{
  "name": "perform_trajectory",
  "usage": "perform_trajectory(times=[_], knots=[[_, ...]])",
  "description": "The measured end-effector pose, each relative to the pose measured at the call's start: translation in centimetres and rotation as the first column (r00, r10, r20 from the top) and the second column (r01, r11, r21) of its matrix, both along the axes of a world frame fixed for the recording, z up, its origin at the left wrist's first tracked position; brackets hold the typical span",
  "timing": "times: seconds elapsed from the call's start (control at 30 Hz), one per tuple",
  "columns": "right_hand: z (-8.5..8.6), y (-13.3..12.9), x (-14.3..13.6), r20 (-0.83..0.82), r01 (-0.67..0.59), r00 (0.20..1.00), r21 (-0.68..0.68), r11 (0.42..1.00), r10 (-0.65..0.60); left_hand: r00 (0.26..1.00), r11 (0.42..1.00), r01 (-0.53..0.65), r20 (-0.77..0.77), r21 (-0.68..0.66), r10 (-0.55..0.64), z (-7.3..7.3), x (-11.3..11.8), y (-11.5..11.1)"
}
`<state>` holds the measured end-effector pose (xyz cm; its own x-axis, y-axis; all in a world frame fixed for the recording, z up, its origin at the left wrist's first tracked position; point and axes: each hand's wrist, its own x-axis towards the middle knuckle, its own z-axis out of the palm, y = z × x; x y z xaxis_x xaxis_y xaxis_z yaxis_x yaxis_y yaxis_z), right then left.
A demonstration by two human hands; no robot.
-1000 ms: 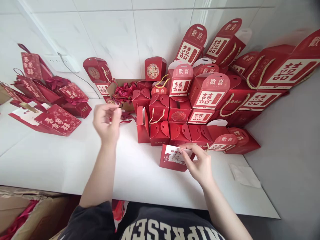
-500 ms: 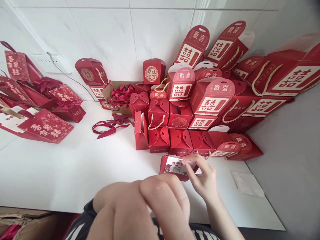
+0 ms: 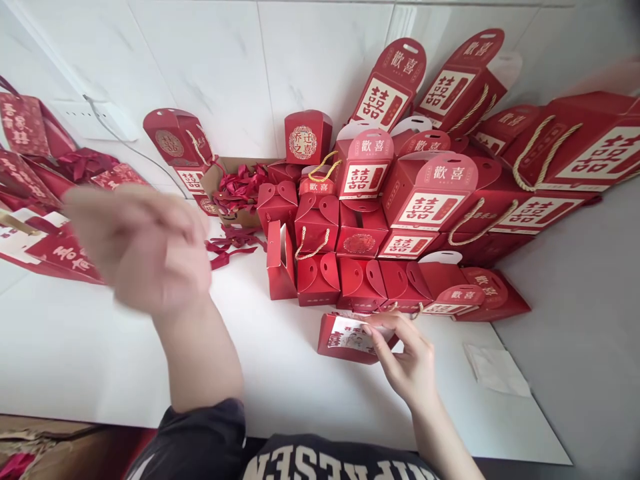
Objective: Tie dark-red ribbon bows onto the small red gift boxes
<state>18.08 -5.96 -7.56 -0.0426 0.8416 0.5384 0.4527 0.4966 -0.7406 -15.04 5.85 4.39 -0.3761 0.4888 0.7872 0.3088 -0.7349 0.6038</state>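
Pinching the top of a small red box (image 3: 345,355) with the fingers of the right hand (image 3: 411,363), closed at the upper edge of the white card (image 3: 345,333) on its face. Placed low on the counter (image 3: 280,373), right of the middle, between the front edge and the bottom row of stacked red boxes (image 3: 320,280). Raised above the left part of the counter with the left hand (image 3: 150,247), blurred by motion; cannot tell if open or closed. Piled from the middle to the right along the back edge with these stacked boxes, some with rope handles. Heaped with dark red ribbons (image 3: 245,187) in an open carton (image 3: 237,218) near the back edge, with loose ribbons (image 3: 231,257) just in front. Crowded with red bags (image 3: 20,127) toward the left end. Lying flat near the right edge as a white sheet (image 3: 497,370).
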Motion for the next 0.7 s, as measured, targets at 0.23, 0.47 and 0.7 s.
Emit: perform_trajectory(times=[0.23,0.47,0.7], knots=[[-0.3,0.1,-0.1,-0.019,-0.010,1.000,-0.005,1.000,0.010,0.927,0.634,-0.181,-0.346,-0.752,-0.146,-8.0,-1.6,7.8],[-0.3,0.1,-0.2,-0.021,-0.002,1.000,-0.002,1.000,0.002,0.850,0.478,-0.297,-0.457,-0.826,-0.261,-12.0,-1.3,8.9],[-0.3,0.2,-0.2,-0.039,-0.014,0.999,-0.010,1.000,0.013,0.865,0.473,-0.370,-0.482,-0.800,-0.138,-7.6,-4.1,6.6]])
